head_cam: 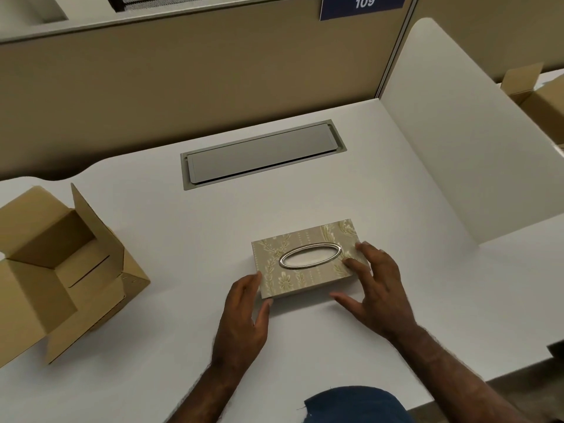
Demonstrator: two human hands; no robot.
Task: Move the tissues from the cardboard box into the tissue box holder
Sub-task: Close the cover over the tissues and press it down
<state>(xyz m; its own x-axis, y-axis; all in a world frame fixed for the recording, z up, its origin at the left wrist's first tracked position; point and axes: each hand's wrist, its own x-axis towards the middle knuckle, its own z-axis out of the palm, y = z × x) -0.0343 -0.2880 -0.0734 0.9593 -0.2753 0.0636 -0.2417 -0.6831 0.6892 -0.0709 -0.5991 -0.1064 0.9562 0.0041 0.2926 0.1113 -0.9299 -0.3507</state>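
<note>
The tissue box holder (305, 276), covered in beige floral fabric with a silver oval opening on top, lies flat on the white desk (213, 227) near its middle. White shows through the oval. My left hand (244, 315) touches the holder's near left corner with thumb and fingers. My right hand (375, 288) rests fingers spread on the holder's right end, its thumb at the near edge. The brown cardboard box (61, 270) stands at the left with its flaps open; I see no tissues inside it.
A grey metal cable hatch (262, 154) is set into the desk behind the holder. A white divider panel (464, 132) stands along the right side, with another cardboard box (537, 96) beyond it. A beige partition wall closes the back.
</note>
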